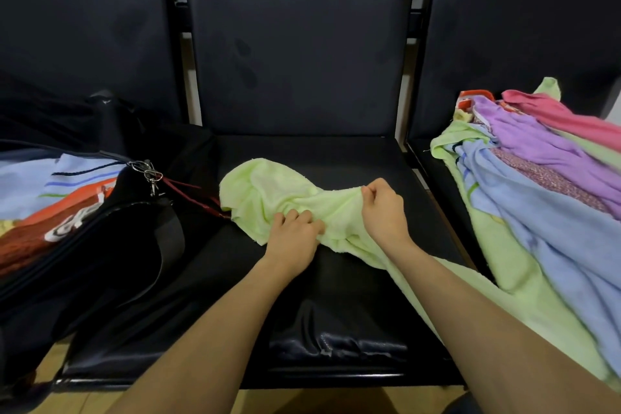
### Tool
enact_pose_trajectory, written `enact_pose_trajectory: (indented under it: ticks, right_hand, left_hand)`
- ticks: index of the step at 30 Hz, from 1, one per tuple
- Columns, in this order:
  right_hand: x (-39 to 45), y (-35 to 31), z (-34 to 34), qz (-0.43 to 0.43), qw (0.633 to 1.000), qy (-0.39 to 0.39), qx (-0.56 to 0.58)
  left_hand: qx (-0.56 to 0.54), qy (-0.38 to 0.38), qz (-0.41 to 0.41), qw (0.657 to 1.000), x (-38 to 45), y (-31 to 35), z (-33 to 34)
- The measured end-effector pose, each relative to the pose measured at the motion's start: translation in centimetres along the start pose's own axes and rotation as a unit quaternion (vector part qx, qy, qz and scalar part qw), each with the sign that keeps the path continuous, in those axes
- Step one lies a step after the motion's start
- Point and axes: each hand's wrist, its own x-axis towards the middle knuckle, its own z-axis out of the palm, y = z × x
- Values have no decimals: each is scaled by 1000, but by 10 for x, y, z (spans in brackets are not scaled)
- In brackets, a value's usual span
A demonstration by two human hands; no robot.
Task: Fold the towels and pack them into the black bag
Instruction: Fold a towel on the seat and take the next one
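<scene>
A green towel (268, 188) is bunched on the middle seat (353, 279), gripped by the left hand (294, 239) and pinched by the right hand (383, 208); its tail is hidden under the right forearm. The bag (111, 245) is cut off at left, the pile (537, 185) at right.

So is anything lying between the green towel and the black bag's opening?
Nothing visible blocks it. The green towel, gripped by the left hand and right hand, lies beside the black bag, whose open top already holds towels.

Row of dark padded seats (295, 54), worn cushion edge, tan floor (268, 402)
</scene>
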Motion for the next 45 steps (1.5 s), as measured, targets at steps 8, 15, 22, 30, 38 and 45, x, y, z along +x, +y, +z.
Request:
enact_pose_trajectory:
  ticks: [8,15,22,30,38,45]
  right_hand:
    - [-6,-11,-8,-50,995,82,21]
    - [-10,-28,-9,-120,975,133,132]
    - [-26,-51,4,-200,969,111,94]
    - [-49,-65,37,-156,981,-94,-64]
    - [-30,-39,29,-15,966,-77,-248]
    - [-31,-25,46,71,932,-212,-284]
  left_hand:
    - [-248,110,-108,956,9,-2,-35]
    - [-353,255,-118,892,-2,-7,-73]
    - [-382,263,-187,866,-21,-7,-94]
    - [-427,222,-253,839,-38,-25,-79]
    - [-305,183,-257,899,-45,-28,-67]
    - [-190,102,-211,953,-33,-23,-56]
